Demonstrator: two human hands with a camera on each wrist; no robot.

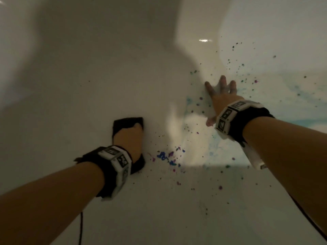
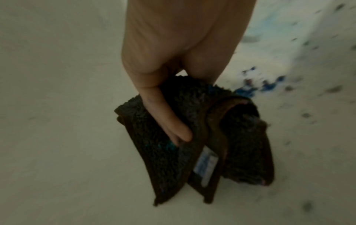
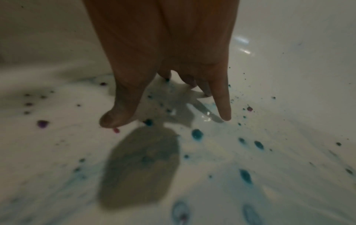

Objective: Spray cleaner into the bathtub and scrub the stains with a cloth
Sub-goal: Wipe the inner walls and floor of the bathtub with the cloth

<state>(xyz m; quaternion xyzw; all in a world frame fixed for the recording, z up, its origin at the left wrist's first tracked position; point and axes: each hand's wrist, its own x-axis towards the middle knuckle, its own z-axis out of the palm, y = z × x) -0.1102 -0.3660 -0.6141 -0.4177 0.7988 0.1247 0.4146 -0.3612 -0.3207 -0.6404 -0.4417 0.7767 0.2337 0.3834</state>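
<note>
My left hand [image 1: 130, 137] grips a folded dark cloth [image 1: 123, 123] against the white bathtub [image 1: 88, 68] floor, left of a cluster of blue and purple stains [image 1: 167, 157]. In the left wrist view the fingers [image 2: 169, 120] curl round the cloth [image 2: 237, 144], which has a small label. My right hand [image 1: 221, 96] is spread flat, fingers straight, braced on the tub surface among teal and purple specks [image 1: 244, 78]. The right wrist view shows its fingertips [image 3: 224, 112] touching the wet surface beside teal drops [image 3: 197, 134]. No spray bottle is in view.
Pale blue smears [image 1: 265, 96] spread over the tub to the right of my right hand. The tub wall [image 1: 194, 23] curves up at the back. Cables trail from both wrist bands. The left part of the tub shows few specks.
</note>
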